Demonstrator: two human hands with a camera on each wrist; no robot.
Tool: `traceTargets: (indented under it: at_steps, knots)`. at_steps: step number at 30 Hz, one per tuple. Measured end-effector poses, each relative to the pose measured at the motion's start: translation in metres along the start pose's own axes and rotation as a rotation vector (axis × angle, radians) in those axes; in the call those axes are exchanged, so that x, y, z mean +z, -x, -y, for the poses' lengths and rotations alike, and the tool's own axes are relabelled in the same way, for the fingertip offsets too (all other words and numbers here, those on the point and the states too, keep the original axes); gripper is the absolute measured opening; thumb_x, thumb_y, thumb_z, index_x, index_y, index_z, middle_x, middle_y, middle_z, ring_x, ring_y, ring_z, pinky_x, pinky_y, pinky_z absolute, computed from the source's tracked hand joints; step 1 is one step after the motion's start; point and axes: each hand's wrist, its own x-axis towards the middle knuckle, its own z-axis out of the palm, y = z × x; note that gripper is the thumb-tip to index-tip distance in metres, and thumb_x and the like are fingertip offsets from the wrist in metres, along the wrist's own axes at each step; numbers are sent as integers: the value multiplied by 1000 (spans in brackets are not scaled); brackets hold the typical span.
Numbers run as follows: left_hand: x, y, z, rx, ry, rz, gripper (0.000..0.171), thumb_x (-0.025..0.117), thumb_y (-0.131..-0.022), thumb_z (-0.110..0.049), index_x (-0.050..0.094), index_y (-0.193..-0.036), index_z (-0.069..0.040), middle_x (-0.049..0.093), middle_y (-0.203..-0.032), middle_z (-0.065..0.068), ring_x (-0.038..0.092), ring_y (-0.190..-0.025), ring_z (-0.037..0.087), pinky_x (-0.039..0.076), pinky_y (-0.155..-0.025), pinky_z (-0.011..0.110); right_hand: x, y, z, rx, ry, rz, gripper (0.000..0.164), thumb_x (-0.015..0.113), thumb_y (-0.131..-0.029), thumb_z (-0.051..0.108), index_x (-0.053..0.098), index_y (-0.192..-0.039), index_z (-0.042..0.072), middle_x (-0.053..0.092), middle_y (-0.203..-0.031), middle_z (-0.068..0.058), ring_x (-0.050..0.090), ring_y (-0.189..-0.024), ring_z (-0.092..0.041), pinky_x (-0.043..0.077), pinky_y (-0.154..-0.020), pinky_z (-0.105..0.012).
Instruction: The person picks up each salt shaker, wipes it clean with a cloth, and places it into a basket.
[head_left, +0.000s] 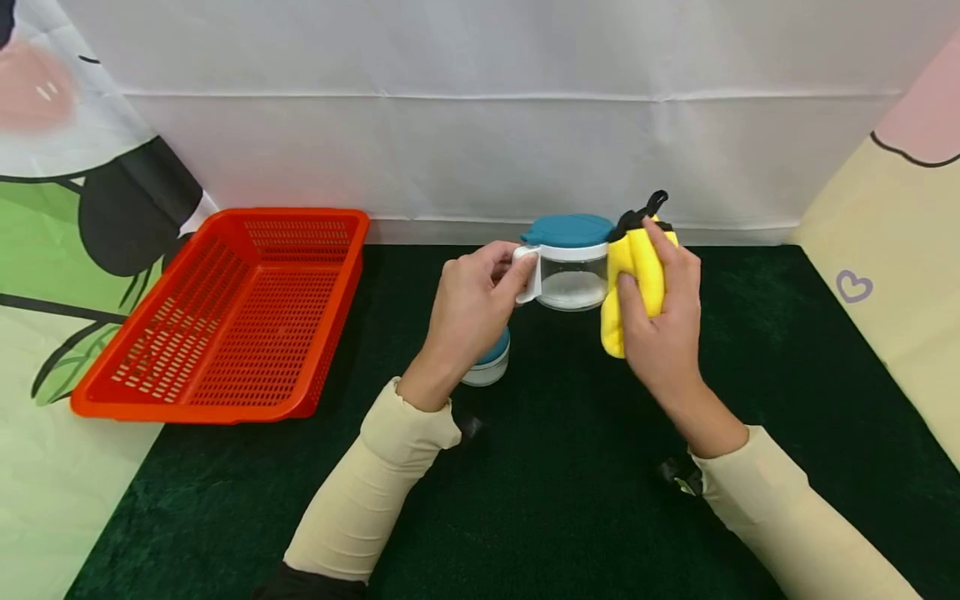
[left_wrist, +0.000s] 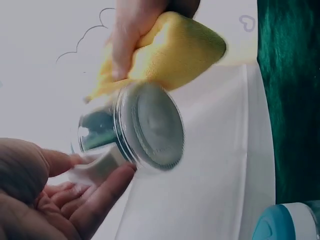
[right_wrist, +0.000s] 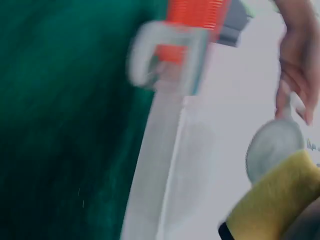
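Observation:
A clear glass jar [head_left: 573,279] with a blue lid [head_left: 570,231] and a white handle is held up above the table. My left hand [head_left: 472,296] pinches the white handle [left_wrist: 102,165] between thumb and fingers. On the jar's other side, my right hand [head_left: 663,304] grips a folded yellow cloth [head_left: 633,283] with black trim and a loop, and the cloth meets the jar's side. The jar's round base [left_wrist: 155,125] shows in the left wrist view. A second blue-lidded jar [head_left: 487,367] stands on the table, partly hidden behind my left hand and wrist.
An orange-red plastic basket [head_left: 300,375] with slotted walls stands at the left of the dark green tabletop [head_left: 570,483]. A white cloth backdrop [head_left: 450,150] rises behind the table's far edge, with printed sheets on both sides.

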Motion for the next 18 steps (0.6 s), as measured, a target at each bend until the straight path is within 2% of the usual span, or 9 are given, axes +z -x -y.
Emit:
traceTargets:
  at_steps: [3,5,6,8,10,13,16,18]
  knots:
    - [0,2,-2,31,47,6,27,63,-105,-26,72,-118,-4,76,-101,4,69,-81,9,59,-72,27,-9,-8,-3,208,-183,18,57,57,-104,10,40,-157,22,46,-134,-3,49,-106,-21,51,-82,-27]
    - [0,2,-3,56,58,-4,27,64,-105,-26,72,-117,-4,77,-101,4,70,-82,9,59,-73,26,-12,-9,-3,275,-255,30,56,56,-105,11,38,-157,23,45,-131,-2,49,-107,-22,52,-82,-26]
    - [1,2,-4,61,59,-12,27,64,-105,-26,73,-116,-3,77,-101,4,70,-81,8,60,-72,26,-13,-8,-2,274,-269,24,57,56,-105,11,38,-157,22,45,-131,-2,49,-107,-23,52,-81,-26]
    - [1,1,-5,63,49,-36,26,65,-105,-26,73,-115,-3,77,-99,4,70,-78,8,59,-70,25,-11,-5,4,195,-248,-5,56,57,-104,9,40,-156,20,47,-132,-3,50,-106,-23,51,-81,-28]
    - [2,0,-4,52,43,-55,27,65,-105,-26,73,-115,-3,77,-99,4,69,-77,8,59,-69,25,-7,-1,13,50,-180,-39,54,60,-101,6,46,-153,16,48,-134,-5,49,-108,-23,48,-83,-30]
    - [4,-2,-6,42,32,-73,27,65,-104,-27,73,-114,-3,77,-99,4,70,-77,8,59,-69,24,2,5,25,-194,44,-53,52,65,-96,5,56,-146,17,46,-139,-13,48,-114,-27,44,-88,-37]
    - [6,-2,-7,47,32,-79,26,65,-104,-27,73,-113,-3,77,-96,3,70,-76,8,59,-70,24,10,13,28,-401,298,-6,56,72,-92,3,59,-142,23,41,-143,-23,45,-122,-40,44,-95,-49]
    - [7,-2,-7,47,23,-77,26,65,-104,-26,73,-113,-3,77,-95,3,70,-76,8,59,-71,23,13,19,27,-498,429,44,62,74,-89,2,58,-143,27,38,-144,-26,44,-123,-48,43,-97,-56]
